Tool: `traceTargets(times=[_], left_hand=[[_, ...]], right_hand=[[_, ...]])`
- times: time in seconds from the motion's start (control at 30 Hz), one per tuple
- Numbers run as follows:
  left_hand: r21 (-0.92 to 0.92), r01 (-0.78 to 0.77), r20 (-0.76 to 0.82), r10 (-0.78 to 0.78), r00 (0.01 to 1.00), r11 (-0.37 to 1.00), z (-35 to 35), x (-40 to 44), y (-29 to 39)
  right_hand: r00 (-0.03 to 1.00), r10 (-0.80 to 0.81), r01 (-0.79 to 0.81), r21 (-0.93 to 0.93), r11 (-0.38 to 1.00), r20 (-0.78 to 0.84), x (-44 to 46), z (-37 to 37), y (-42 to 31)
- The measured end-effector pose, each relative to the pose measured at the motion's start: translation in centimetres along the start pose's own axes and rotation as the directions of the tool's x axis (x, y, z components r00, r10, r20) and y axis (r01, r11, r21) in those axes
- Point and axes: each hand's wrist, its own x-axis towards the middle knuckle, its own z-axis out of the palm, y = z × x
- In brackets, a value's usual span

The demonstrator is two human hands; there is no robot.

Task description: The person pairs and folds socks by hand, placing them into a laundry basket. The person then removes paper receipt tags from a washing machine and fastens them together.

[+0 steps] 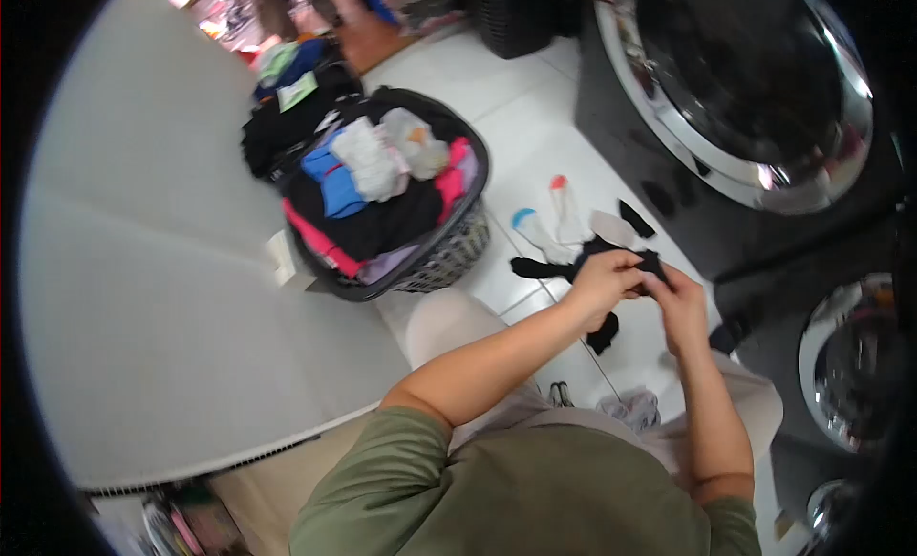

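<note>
A small black garment, which looks like a sock [651, 263], is pinched between my two hands above the tiled floor. My left hand [607, 281] grips it from the left, fingers closed. From the right, my right hand [680, 306] holds it with thumb and fingers. Below and around them lie a white sock with a red end [565, 207], a white sock with a blue end [540, 233], a pale sock [612, 229] and several black pieces, one black sock [604, 334] lying under my left hand. My hands partly cover the dark pieces beneath them.
A dark laundry basket [468, 233] heaped with clothes stands on the left, beside a large grey padded surface [181, 298]. Front-loading machines with a big round door [745, 78] line the right. Crumpled grey cloth [635, 410] lies between my legs.
</note>
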Motion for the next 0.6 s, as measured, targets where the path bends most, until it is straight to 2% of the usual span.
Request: traceTargets(times=[0.03,0.07,0.1,0.13,0.23,0.27,0.37,0.4,0.47,0.5,0.53,0.57,0.6], left_hand=[[-0.214,0.055,0.018,-0.052,0.998,0.975,-0.4,0.3,-0.1],[-0.327,0.043,0.059,-0.025,0.998,0.944,-0.4,0.5,-0.1],[-0.435,0.046,0.108,0.001,0.994,0.899,-0.4,0.5,0.4],[-0.514,0.140,0.173,-0.057,0.983,0.846,-0.6,0.2,0.7],[-0.488,0.094,0.080,-0.063,0.995,0.868,-0.5,0.2,1.6],[-0.424,0.144,0.072,-0.125,0.989,0.894,-1.2,1.1,1.0],[-0.070,0.082,0.050,-0.078,0.996,0.994,-1.5,1.5,-1.8],[0.115,0.006,0.047,-0.012,0.999,0.993,-1.4,0.8,-1.6],[0.038,-0.089,0.019,0.089,0.996,0.995,-0.5,-1.6,0.2],[0.001,-0.139,0.001,0.139,0.990,0.990,-0.5,-2.8,1.2],[0.150,-0.258,0.140,0.238,0.961,0.954,-1.0,-3.8,1.3],[0.123,-0.244,0.163,0.223,0.961,0.962,-0.5,-5.9,3.2],[0.153,-0.330,0.073,0.323,0.944,0.931,-1.0,-6.7,3.7]], right_hand=[[0.997,0.080,-0.078,0.102,0.992,-0.011,0.4,-0.6,0.4],[0.990,0.141,-0.128,0.265,0.956,-0.029,0.8,-0.9,0.8],[0.976,0.214,-0.178,0.419,0.890,-0.042,1.1,-1.3,1.3],[0.980,0.194,-0.175,0.619,0.766,0.038,1.4,-1.9,2.0],[0.913,0.239,-0.407,0.718,0.565,0.330,0.9,-2.0,1.1],[0.872,0.229,-0.481,0.670,0.566,0.433,-0.1,-1.3,0.0],[0.731,0.088,-0.588,0.559,0.584,0.677,0.1,-2.6,0.5],[0.801,0.061,-0.436,0.511,0.741,0.595,0.2,-2.4,0.7],[0.897,-0.058,-0.092,0.313,0.945,0.439,0.5,-1.3,0.3],[0.873,-0.115,-0.020,0.272,0.962,0.473,0.6,-0.8,-0.2],[0.845,-0.169,0.053,0.236,0.970,0.507,0.5,-0.3,-0.9],[0.811,-0.218,0.126,0.202,0.971,0.542,0.3,0.2,-1.5],[0.808,-0.198,0.116,0.178,0.977,0.555,-0.3,0.9,-2.8]])
